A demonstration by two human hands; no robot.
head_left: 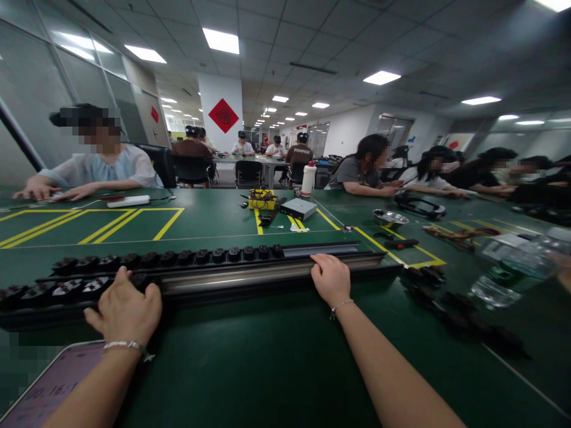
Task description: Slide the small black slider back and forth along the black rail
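Green yellow-lined table [267,368] under office ceiling lights [220,40]; on the black rail [250,279], left hand [125,306] spread flat, right hand [331,278] curled over it.

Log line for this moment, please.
left hand: on rail, over black inserts | right hand: on bare rail stretch | phone: near left wrist

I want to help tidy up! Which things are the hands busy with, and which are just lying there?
In use: left hand, right hand, long black rail, row of black parts.
Lying about: phone, metal bowl, yellow box, water bottle.
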